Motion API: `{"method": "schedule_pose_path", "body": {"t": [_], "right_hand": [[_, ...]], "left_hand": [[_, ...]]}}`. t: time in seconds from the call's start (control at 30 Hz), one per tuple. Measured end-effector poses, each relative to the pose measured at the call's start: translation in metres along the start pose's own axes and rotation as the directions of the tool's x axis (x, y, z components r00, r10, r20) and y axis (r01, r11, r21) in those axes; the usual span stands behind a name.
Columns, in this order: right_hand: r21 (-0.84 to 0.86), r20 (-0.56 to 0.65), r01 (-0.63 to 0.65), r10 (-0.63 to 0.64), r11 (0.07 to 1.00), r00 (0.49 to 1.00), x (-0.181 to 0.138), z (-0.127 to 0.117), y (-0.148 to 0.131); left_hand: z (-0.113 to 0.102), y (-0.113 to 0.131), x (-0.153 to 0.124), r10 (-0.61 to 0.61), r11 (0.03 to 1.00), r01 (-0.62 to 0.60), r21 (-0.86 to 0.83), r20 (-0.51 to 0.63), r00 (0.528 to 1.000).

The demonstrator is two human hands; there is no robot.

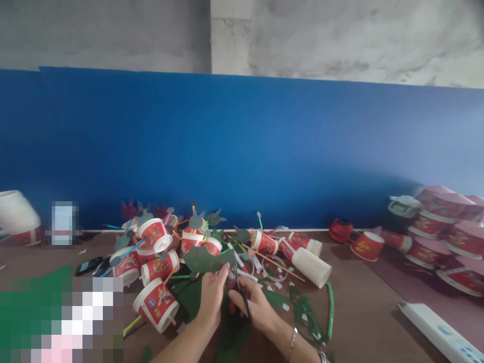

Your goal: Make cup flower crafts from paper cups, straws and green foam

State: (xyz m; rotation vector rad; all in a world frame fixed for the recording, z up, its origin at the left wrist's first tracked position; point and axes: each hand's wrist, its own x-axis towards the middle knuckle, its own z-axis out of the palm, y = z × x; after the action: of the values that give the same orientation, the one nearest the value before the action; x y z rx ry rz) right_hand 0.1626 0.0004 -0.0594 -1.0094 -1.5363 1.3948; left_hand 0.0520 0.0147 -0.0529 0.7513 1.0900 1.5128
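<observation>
My left hand (212, 293) is closed on a dark green cut-out (202, 259) with reddish spots and a jagged edge. In my right hand (258, 303) is a pair of scissors (243, 297), its blades pointing up beside the right end of the cut-out. Whether the blades touch the cut-out I cannot tell. Below both hands lies more dark green sheet (232, 335). Green scraps (304, 310) and small white bits are strewn to the right. Close to my left hand, a red printed paper cup (157, 305) lies tilted.
Several decorated red cups (153, 234) with coloured stems crowd the left. A stack of white-rimmed cups (312, 267) lies right of centre. Red bowls (429, 252) are piled far right, near a white power strip (440, 327). A red tape measure-like object (340, 230) sits by the blue wall (242, 151).
</observation>
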Motion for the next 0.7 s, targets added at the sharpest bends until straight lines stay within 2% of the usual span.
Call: {"method": "schedule_pose_path", "body": {"t": [0.2,0.4,0.53,0.7], "right_hand": [[0.035,-0.013,0.049,-0.049,0.998,0.999,0.0016,-0.0026,0.0081],[0.026,-0.013,0.044,-0.043,0.999,0.999,0.0019,-0.0037,0.0080],[0.013,-0.019,0.051,-0.051,0.999,0.999,0.0022,-0.0044,0.0072],[0.018,-0.021,0.047,-0.047,0.999,0.999,0.0026,-0.0043,0.0105]], "left_hand": [[0.0033,-0.0015,-0.0065,-0.091,0.996,0.091,-0.013,0.047,0.995],[0.0032,-0.0013,-0.0073,-0.105,0.994,0.107,-0.013,0.073,0.992],[0.0026,-0.0020,-0.0079,-0.110,0.994,0.113,-0.011,0.129,0.985],[0.0032,-0.0017,-0.0094,-0.112,0.993,0.116,-0.019,0.123,0.986]]}}
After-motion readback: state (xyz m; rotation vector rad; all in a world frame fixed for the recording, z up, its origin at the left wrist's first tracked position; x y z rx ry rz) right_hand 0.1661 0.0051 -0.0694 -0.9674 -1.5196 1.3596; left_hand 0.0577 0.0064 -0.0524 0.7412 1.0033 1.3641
